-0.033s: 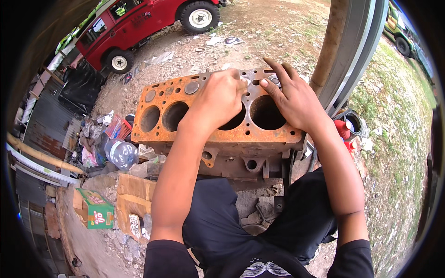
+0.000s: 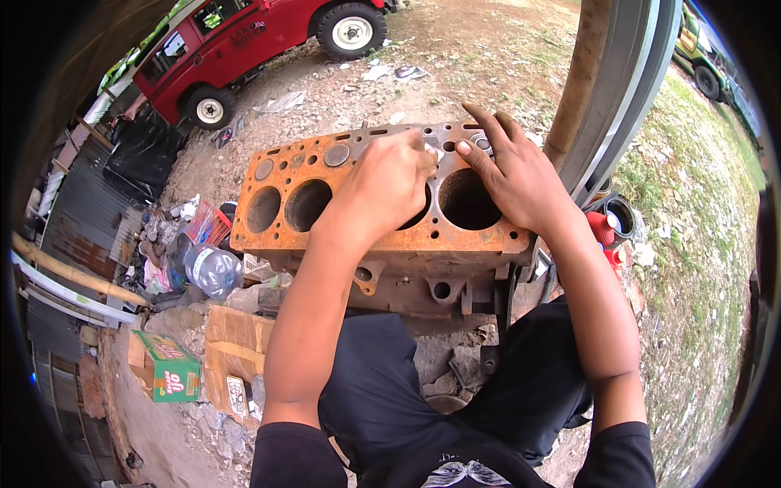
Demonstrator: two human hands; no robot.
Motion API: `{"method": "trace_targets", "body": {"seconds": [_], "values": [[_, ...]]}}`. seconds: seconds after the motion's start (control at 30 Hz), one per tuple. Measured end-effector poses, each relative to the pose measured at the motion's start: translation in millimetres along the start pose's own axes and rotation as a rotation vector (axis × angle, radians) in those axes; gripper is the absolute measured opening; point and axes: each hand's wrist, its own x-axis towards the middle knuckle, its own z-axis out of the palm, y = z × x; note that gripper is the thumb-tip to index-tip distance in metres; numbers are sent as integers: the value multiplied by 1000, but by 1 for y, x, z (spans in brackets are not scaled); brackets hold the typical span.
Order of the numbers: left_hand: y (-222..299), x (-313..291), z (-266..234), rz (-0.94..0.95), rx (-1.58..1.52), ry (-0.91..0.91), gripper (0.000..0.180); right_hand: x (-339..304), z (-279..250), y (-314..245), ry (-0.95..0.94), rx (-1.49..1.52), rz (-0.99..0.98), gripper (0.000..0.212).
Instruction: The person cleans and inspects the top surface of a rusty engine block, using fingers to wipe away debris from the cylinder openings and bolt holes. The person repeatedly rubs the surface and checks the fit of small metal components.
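**Left hand (image 2: 382,183) curled, right hand (image 2: 521,175) spread, over a rust-orange metal engine block (image 2: 416,237) with four round bores**

The left hand is bent in a pinching grasp; a small pale flat piece (image 2: 440,151) shows at its fingertips, too little of it visible to identify. The right hand is unclenched, thumb and fingers fanned over the block's far right corner, apparently bracing rather than gripping.

The step in hand looks like close work on the top face, where the metal beside the fingertips is greyer than the rusty left end. Working on there calls for a firm pinch, flat contact and a steady right hand, with fingers kept clear of the open bores.

The block lies crosswise before the person's knees, directly beneath both hands. The left hand partly covers the third bore from the left; the dark rightmost bore (image 2: 469,199) opens between the hands.
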Motion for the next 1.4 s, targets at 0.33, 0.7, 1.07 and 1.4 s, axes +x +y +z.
{"method": "trace_targets", "body": {"seconds": [0.33,0.7,1.07,1.4], "values": [[5,-3,-7,-103,-35,-6,20,-2,-1,1,14,-27,10,69],[-4,17,-17,-137,3,-60,18,0,0,-2,26,20,19,70],[-30,-39,-52,-332,-188,250,24,-2,0,0,39,-40,-5,71],[-26,-31,-24,-236,-290,452,32,2,-5,-2,-6,61,52,72]]}}
